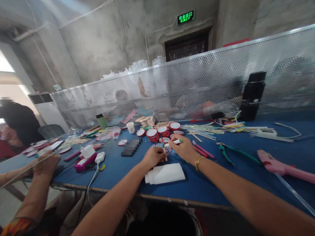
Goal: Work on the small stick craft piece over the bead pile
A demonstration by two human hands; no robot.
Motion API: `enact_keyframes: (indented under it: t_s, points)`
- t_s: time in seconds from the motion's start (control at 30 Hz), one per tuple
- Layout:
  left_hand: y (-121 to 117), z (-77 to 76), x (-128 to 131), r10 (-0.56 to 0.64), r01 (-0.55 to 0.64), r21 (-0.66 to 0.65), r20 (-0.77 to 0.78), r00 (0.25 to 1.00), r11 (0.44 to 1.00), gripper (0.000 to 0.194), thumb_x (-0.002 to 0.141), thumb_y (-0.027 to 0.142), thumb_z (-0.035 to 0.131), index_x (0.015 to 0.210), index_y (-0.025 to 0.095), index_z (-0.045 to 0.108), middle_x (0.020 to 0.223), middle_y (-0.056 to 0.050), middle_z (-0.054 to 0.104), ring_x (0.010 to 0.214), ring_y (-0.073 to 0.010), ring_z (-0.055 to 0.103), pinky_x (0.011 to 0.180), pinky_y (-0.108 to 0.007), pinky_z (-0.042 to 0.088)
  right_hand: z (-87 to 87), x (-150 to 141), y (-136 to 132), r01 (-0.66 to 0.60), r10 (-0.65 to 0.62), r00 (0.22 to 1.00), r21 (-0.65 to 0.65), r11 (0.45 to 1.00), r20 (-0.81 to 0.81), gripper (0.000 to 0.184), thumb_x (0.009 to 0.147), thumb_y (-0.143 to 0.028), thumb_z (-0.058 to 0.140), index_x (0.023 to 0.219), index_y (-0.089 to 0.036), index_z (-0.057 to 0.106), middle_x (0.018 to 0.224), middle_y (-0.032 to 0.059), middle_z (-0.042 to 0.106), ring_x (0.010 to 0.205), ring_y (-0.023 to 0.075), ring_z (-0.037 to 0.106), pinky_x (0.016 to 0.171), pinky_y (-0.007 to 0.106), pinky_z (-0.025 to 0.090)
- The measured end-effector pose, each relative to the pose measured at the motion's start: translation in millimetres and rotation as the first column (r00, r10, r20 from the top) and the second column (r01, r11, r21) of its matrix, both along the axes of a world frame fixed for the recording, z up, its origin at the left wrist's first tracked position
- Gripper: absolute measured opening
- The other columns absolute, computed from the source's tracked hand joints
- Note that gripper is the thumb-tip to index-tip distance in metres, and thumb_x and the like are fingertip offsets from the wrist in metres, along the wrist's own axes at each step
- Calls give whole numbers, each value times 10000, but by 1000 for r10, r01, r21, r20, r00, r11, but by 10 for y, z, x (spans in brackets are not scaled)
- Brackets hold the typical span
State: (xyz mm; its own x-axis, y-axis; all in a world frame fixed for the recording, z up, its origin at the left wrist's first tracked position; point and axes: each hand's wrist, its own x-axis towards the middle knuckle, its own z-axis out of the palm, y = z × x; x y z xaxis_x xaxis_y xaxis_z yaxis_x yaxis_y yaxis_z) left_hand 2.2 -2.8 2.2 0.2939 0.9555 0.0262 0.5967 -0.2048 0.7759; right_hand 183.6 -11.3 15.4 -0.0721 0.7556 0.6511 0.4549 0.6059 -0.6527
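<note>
Pinching a thin white marker pen with a green cap [173,142], the right hand [185,149] closes around its barrel just above a small heap of multicoloured rubber bands [169,150] on the blue felt-covered table [221,177]. The left hand [154,157], immediately left of that heap, is curled shut on a slim red-and-green stick [163,147] that stands nearly upright over the bands. Both items look light and rigid; the smooth plastic pen may slip, so a grip at mid-barrel seems safest, while the stick looks thin enough to snap if bent, so it is best held low. A white plastic tube [165,173] lies just nearer than the heap, green-handled pliers [231,152] to its right, red-rimmed round lids [157,132] behind it. A co-worker's hand [46,164] rests far left.
</note>
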Motion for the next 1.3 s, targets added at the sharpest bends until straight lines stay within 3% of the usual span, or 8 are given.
enact_keyframes:
  t_s: [1.3]
  points:
    - [-9,15,8,3,-3,-11,6,1000,1000,334,699,470,617,670,137,625,547,6,573,491,-87,468,497,-208,323,2,4,6,-3,3,1000,3,1000,0,201,807,-359,517,670,-214,535,620,-19,566,599,134,484,583,258,360]
